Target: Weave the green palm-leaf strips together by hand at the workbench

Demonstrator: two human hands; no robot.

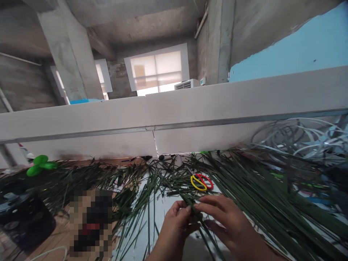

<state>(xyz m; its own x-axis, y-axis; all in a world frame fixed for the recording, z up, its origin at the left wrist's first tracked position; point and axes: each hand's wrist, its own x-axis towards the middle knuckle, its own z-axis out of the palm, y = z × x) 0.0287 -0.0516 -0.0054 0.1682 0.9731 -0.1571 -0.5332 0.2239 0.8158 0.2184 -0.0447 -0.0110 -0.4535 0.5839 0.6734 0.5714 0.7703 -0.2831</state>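
Near the bottom centre, my left hand [178, 223] pinches a small bundle of dark green leaf strips [194, 208] between thumb and fingers. My right hand [224, 219] is on the other side of the bundle, its fingertips closed on the strips. Two long strip ends hang down between the hands. Just beyond the fingers lie scissors with one yellow and one red handle loop [199, 183], on scattered leaf pieces. Long green leaves [261, 195] spread over the right side of the white work surface [160, 204].
Cut leaf strips [136, 214] litter the left side. A dark round container [25, 217] stands at the lower left, with a green balloon-like object [41, 165] behind it. Coiled pale strips [301, 139] are at the right. A white partition [174, 108] borders the far edge.
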